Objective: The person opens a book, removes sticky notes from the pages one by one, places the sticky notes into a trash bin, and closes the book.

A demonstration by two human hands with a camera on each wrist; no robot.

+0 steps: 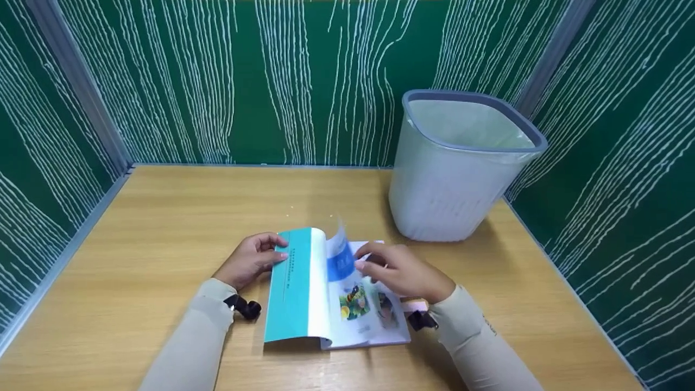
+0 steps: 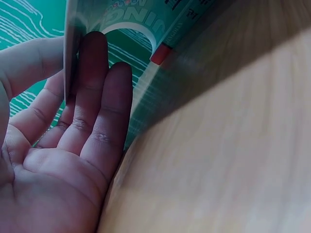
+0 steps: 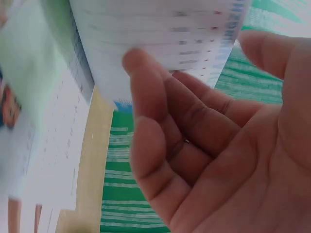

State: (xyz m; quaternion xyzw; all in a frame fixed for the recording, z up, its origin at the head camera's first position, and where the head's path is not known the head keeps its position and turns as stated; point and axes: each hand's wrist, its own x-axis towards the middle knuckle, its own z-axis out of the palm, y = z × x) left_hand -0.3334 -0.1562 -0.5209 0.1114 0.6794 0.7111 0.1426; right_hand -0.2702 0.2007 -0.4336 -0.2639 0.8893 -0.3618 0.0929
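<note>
An open book (image 1: 352, 326) with a turquoise cover (image 1: 290, 304) lies in front of me, its cover folded to the left. My left hand (image 1: 252, 260) holds the cover's left edge, thumb on one side and fingers on the other; in the left wrist view the cover edge (image 2: 71, 53) stands between them. Over the right-hand side, my right hand (image 1: 404, 269) is at a raised, blurred page (image 1: 339, 260) with a blue band. In the right wrist view, its loosely bent fingers (image 3: 148, 92) overlap the page (image 3: 146, 29), the thumb apart from them.
A whitish waste bin (image 1: 445, 190) with a grey rim and a liner stands at the back right of the wooden table (image 1: 190, 201). Green panels (image 1: 336, 81) with white streaks enclose the back and sides. A small pink-and-yellow item (image 1: 415, 305) shows under the right wrist.
</note>
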